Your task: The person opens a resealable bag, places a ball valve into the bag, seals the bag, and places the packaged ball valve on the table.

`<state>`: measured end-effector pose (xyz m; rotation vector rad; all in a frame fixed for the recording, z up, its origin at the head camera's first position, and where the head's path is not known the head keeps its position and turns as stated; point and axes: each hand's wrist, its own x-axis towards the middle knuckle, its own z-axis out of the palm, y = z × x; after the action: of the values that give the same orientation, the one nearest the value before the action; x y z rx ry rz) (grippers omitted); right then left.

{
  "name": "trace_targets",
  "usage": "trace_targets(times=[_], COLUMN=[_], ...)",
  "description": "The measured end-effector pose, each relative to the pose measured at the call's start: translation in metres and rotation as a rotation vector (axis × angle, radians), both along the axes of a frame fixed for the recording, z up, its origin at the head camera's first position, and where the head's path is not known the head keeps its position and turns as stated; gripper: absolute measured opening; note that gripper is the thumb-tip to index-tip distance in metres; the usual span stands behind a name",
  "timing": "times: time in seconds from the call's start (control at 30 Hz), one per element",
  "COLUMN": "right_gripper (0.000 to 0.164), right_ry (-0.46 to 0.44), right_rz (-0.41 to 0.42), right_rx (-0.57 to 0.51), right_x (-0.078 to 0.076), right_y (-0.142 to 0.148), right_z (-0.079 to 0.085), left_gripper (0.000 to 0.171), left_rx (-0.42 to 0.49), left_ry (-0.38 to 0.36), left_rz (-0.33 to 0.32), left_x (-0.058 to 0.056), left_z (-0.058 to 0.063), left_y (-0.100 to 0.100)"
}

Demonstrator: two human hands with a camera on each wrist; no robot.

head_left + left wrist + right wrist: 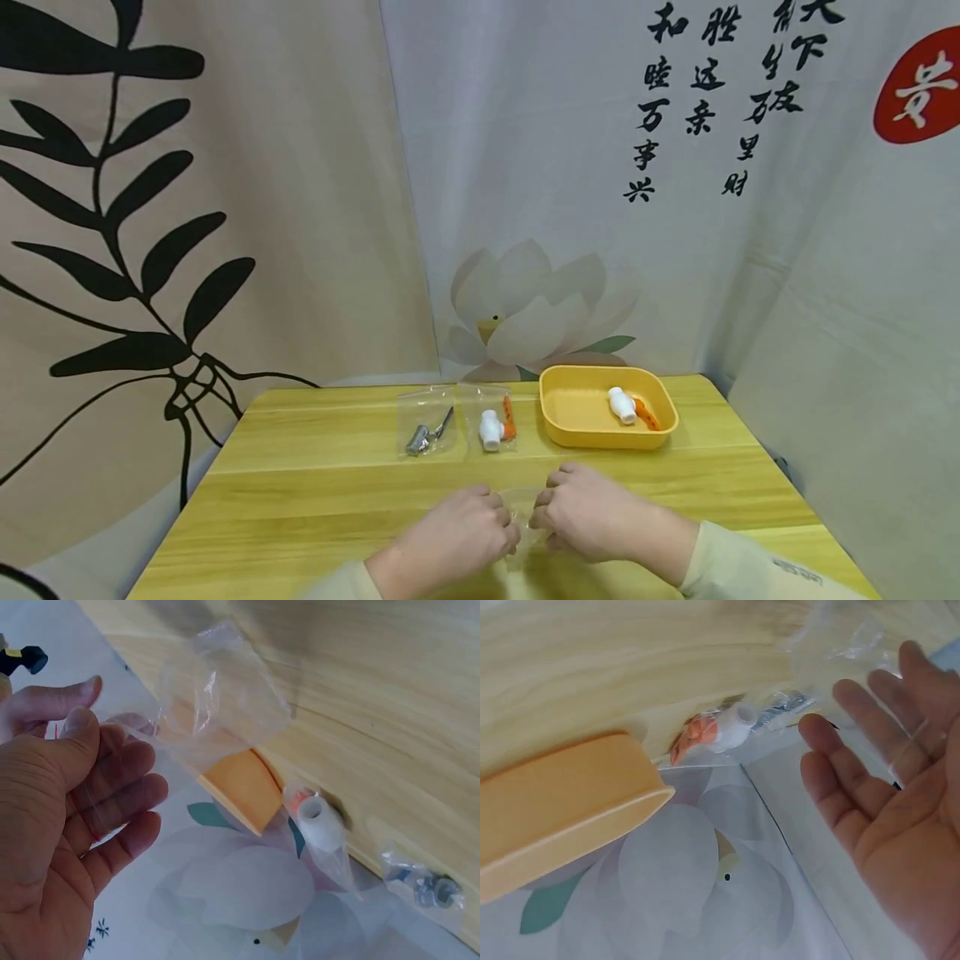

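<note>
A clear plastic zip bag [217, 697] hangs between the two hands, above the near part of the table. My left hand [459, 529] pinches one edge of its opening between thumb and fingers, as the left wrist view shows. On the bag's other side is my right hand [588, 512], its thumb and index finger at the opposite edge. In the right wrist view that hand [900, 765] has its other fingers loosely bent, and a thin strip of plastic shows by the palm. No contents are visible in the bag.
Beyond the hands lie a bag with a metal part [426, 437] and a bag with a white and orange part [491, 429]. A yellow tray [566, 437] at the back right holds another white piece [622, 405] with an orange handle [647, 414]. A printed curtain [330, 208] hangs behind.
</note>
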<state>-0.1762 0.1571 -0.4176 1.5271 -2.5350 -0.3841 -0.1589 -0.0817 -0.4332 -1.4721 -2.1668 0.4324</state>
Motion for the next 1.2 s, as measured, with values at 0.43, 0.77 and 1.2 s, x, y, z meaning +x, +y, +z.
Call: trace_targets(times=[0.43,0.77,1.2], right_gripper=[0.03,0.032,0.023], right_ry=[0.006,0.074,-0.07], right_rz=[0.079,0.063,0.107], right_rx=[-0.282,-0.323,-0.501], right_x=[0.012,0.008,0.014], right_y=[0.019,0.029,0.031], right_z=[0.009,-0.001,0.009], left_gripper=[0.009,0.014,0.014], left_rx=[0.119,0.315,0.363], left_ry=[-0.068,-0.05,-0.101], left_rz=[0.035,-0.064,-0.075], left_x=[0.005,0.003,0.004], left_z=[-0.01,-0.017,-0.022], left_y=[-0.004,-0.009,-0.007])
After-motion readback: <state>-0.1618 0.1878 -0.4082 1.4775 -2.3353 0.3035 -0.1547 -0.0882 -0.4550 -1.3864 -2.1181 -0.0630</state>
